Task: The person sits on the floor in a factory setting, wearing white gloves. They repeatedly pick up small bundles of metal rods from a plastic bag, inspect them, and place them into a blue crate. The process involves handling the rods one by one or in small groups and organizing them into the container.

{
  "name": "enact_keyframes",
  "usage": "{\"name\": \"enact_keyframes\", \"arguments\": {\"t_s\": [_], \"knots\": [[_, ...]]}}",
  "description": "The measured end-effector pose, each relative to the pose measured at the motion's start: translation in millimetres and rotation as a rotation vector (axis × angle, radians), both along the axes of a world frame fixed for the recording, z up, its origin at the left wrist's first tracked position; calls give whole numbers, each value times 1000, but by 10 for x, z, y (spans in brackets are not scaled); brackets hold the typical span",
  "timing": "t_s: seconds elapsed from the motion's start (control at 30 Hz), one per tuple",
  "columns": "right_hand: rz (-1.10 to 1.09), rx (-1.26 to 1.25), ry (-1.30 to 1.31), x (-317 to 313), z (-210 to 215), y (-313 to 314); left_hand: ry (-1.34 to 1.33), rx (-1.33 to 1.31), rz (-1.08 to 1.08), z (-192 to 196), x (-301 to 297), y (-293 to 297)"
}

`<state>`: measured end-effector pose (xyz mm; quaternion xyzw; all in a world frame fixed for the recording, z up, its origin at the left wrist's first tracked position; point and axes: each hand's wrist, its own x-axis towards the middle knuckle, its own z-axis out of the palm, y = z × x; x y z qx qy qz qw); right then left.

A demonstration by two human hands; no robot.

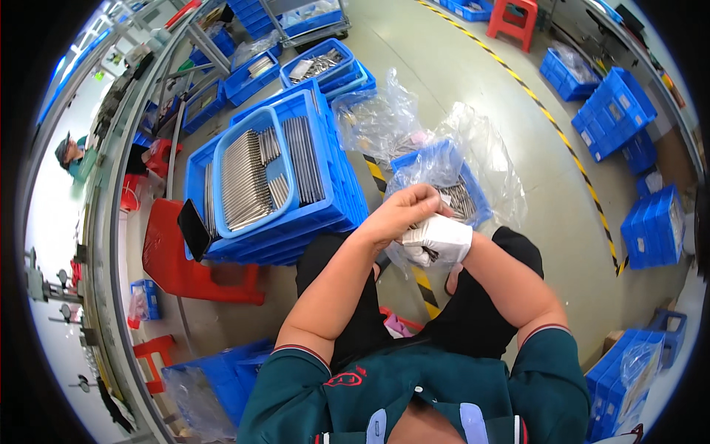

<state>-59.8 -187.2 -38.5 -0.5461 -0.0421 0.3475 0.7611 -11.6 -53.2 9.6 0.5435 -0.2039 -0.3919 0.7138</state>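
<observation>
My bare left hand is closed, its thumb and fingers pinched together just over my right hand. What the pinch holds, if anything, is too small to make out. A white glove covers my right hand, which is curled around several thin dark metal pieces poking out at its lower side. Both hands are above the near edge of a blue bin lined with clear plastic. Inside that bin lie many slim metal rods.
To the left, stacked blue crates carry a light-blue tray of metal rods in rows. A dark phone-like slab leans at its corner. A red stool stands beside it. Clear plastic sheeting spreads around the bin.
</observation>
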Motion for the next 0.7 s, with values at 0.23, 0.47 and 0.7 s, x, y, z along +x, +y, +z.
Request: {"name": "enact_keyframes", "arguments": {"t_s": [0.23,0.47,0.7], "knots": [[-642,216,-164,254,388,10,799,-367,699,-927,221,-214],[-938,196,-344,260,569,170,964,-556,583,-464,18,-469],[-948,282,-192,336,389,94,842,-386,635,-498,-62,-552]]}}
